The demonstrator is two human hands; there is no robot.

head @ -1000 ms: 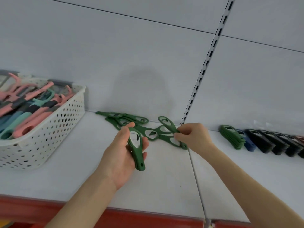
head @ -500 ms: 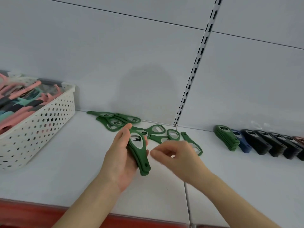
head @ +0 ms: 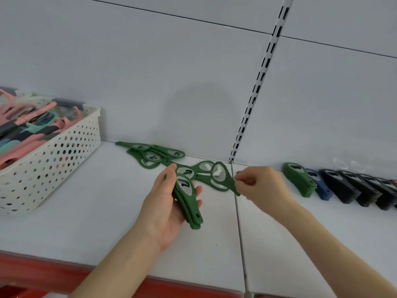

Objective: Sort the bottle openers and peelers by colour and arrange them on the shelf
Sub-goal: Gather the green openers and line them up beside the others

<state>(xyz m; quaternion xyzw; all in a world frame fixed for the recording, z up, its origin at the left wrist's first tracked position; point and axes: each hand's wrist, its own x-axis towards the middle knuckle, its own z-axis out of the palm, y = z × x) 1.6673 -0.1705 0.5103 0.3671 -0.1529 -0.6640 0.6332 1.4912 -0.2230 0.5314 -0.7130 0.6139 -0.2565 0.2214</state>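
Note:
My left hand [head: 165,203] grips a small stack of green bottle openers [head: 189,203] above the white shelf [head: 107,211], handles pointing toward me. My right hand [head: 260,186] pinches the handle of another green bottle opener [head: 223,177], lifted just off the shelf beside the stack. More loose green openers [head: 150,155] lie scattered against the back wall. To the right stands a neat row: a green stack [head: 298,179], a blue opener [head: 320,186], then black openers [head: 354,188].
A white perforated basket [head: 53,160] at the left holds pink, teal and dark peelers. A slotted upright rail [head: 255,89] runs up the back wall. The shelf's red front edge [head: 43,274] lies below my arms.
My right hand reached back to the loose pile and picked up another green opener by its handle. The left hand kept its stack.

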